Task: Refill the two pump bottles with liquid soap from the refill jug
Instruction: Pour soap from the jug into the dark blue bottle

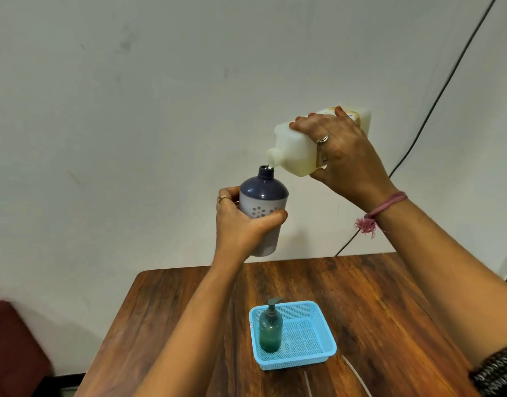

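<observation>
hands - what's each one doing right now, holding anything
Left hand: closed around the purple bottle, holding it upright above the table.
Right hand: closed around the refill jug, tipping its spout to the bottle's open neck.

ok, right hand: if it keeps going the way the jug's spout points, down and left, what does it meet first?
The purple bottle: the refill jug in the right hand has its spout right at the bottle's open neck. Touching or just above, I cannot tell.
</observation>
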Motion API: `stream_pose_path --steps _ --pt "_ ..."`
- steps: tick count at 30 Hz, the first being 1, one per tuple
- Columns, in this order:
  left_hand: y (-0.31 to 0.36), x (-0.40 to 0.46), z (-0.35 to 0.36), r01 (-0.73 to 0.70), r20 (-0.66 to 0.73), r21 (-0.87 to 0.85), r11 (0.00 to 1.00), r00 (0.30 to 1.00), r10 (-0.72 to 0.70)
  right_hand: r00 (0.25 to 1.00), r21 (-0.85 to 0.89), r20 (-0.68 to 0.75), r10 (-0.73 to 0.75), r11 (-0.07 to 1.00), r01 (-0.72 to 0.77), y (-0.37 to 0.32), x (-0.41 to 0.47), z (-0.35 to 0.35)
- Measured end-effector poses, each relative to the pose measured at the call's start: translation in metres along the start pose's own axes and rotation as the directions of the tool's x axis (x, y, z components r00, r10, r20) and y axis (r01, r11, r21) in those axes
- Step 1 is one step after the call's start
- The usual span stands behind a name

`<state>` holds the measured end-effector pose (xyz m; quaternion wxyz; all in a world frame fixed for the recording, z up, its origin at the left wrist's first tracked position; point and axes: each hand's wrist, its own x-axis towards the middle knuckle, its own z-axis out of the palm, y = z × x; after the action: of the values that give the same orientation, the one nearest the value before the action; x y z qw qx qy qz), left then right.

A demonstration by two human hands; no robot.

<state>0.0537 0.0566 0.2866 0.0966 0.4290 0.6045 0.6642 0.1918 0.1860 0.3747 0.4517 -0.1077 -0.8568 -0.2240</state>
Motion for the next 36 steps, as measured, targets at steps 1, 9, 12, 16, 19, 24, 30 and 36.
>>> stream_pose_path --steps 1,9,12,16,19,24,30,36 --pt "0.0 0.0 0.0 0.0 -0.001 0.001 1.0 1.0 0.0 1.0 -0.001 -0.002 -0.002 1.0 0.002 0.0 0.0001 -0.0004" --pt "-0.0012 -0.0012 -0.0005 -0.001 -0.004 0.009 1.0 1.0 0.001 1.0 0.003 0.009 -0.011 1.0 0.011 0.0002 -0.0006 0.0009" --pt "0.0005 -0.0011 -0.0004 0.003 -0.003 0.007 1.0 1.0 -0.003 1.0 -0.004 0.004 -0.017 1.0 0.017 -0.0003 0.0008 0.0" --pt "0.0014 0.0026 -0.0035 0.008 -0.003 0.006 1.0 1.0 -0.008 1.0 -0.001 0.005 -0.022 1.0 0.022 -0.0023 0.0064 -0.0001" --pt "0.0015 0.0032 -0.0035 0.006 -0.002 0.011 1.0 1.0 -0.006 1.0 -0.008 0.003 -0.026 1.0 0.026 -0.0023 0.007 0.0002" --pt "0.0013 0.0031 -0.0035 0.006 -0.002 0.013 1.0 1.0 -0.006 1.0 -0.009 0.001 -0.027 1.0 0.027 -0.0025 0.0067 -0.0004" --pt "0.0006 0.0031 -0.0027 0.008 0.003 0.022 1.0 1.0 -0.008 0.999 -0.009 -0.002 -0.038 0.999 0.038 -0.0026 0.007 -0.0002" --pt "0.0006 0.0036 -0.0027 0.01 0.0 0.021 1.0 1.0 -0.01 0.999 -0.016 0.003 -0.048 0.999 0.048 -0.0025 0.0074 0.0015"
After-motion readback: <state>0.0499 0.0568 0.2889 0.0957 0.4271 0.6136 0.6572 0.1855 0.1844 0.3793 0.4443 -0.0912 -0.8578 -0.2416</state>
